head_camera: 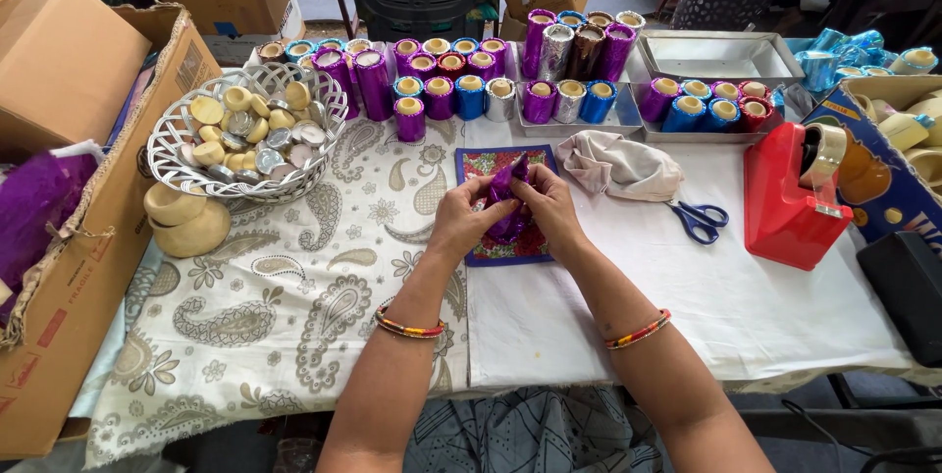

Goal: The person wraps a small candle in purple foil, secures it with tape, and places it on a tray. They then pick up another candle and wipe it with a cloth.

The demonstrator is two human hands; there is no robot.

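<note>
**Head view: purple foil gathered over the mat**

Left hand (469,218) and right hand (546,206) both pinch the purple foil (510,200) above the patterned mat (488,161) on the surface (746,306); what it wraps is probably hidden. Keep pleats tight, even, centred.

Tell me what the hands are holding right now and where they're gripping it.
Both hands, left and right, hold a purple foil-wrapped piece above a small patterned mat, fingertips pinching the foil at its upper sides.
</note>
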